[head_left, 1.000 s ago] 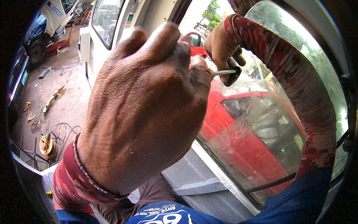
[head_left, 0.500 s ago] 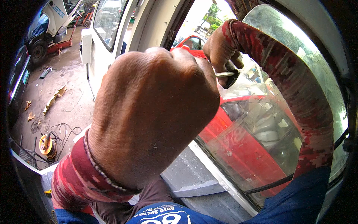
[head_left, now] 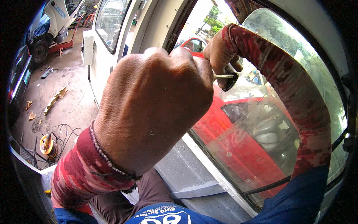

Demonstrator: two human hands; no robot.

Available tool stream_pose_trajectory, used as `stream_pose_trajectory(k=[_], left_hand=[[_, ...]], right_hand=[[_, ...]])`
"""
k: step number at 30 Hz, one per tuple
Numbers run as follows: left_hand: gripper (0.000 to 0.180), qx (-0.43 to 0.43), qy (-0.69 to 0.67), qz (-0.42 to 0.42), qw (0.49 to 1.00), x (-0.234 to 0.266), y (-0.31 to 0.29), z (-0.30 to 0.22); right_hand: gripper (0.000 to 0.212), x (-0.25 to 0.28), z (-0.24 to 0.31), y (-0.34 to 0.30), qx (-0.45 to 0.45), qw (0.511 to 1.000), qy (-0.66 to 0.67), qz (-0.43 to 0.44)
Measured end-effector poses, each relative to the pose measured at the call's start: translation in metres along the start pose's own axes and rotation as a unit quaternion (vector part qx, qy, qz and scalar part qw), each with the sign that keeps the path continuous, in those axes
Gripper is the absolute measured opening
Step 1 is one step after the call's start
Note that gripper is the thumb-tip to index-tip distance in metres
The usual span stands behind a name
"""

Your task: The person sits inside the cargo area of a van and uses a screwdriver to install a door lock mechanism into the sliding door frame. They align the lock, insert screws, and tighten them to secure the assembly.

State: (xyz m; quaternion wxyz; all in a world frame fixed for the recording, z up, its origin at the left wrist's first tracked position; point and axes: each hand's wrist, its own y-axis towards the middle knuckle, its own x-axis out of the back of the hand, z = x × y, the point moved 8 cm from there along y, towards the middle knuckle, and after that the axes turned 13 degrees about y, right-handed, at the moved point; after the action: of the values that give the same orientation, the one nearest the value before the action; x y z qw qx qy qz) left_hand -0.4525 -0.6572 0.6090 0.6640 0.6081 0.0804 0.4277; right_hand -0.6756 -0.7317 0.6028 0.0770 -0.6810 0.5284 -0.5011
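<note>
Left hand point(head_left: 160, 100): knuckles sit lower in the frame than a second ago, when they were blurred and reached near the top edge; the background has slid down slightly too, so part of that is the view shifting
Metal rod point(head_left: 224, 76): slim and pale, right of centre in the upper half of the frame, nearly level, bridging the gap between the left hand and the dark curved piece point(head_left: 231, 84)
Left grip: curled, back of the hand toward the camera; fingertips hidden, so I cannot tell whether they grasp the rod
Right hand point(head_left: 220, 52): upper right of centre, below the cuff of the red camouflage sleeve point(head_left: 283, 69), fingers bent around the dark curved piece and apparently grasping it
Window glass point(head_left: 246, 156): lower right of the frame, a red car point(head_left: 216, 123) showing through it
Step in hand: seemingly both hands working together on the rod and dark piece
Next move: would likely call for a steady right hold and controlled left force, keeping the rod in line
</note>
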Motion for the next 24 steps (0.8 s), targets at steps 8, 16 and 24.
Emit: stream_pose_trajectory(k=[8,16,24], left_hand=[[0.021,-0.039,-0.211,0.04,0.976,-0.007,-0.011,0.008],[0.017,-0.008,-0.116,0.078,0.99,-0.021,-0.014,0.007],[0.011,-0.057,-0.125,0.02,0.99,-0.001,-0.004,0.008]], right_hand=[[0.057,0.0,0.002,-0.004,-0.026,0.999,-0.026,-0.005],[0.065,0.003,0.002,-0.004,-0.051,0.998,-0.02,-0.028],[0.058,-0.002,0.002,0.007,0.015,0.999,-0.027,0.014]])
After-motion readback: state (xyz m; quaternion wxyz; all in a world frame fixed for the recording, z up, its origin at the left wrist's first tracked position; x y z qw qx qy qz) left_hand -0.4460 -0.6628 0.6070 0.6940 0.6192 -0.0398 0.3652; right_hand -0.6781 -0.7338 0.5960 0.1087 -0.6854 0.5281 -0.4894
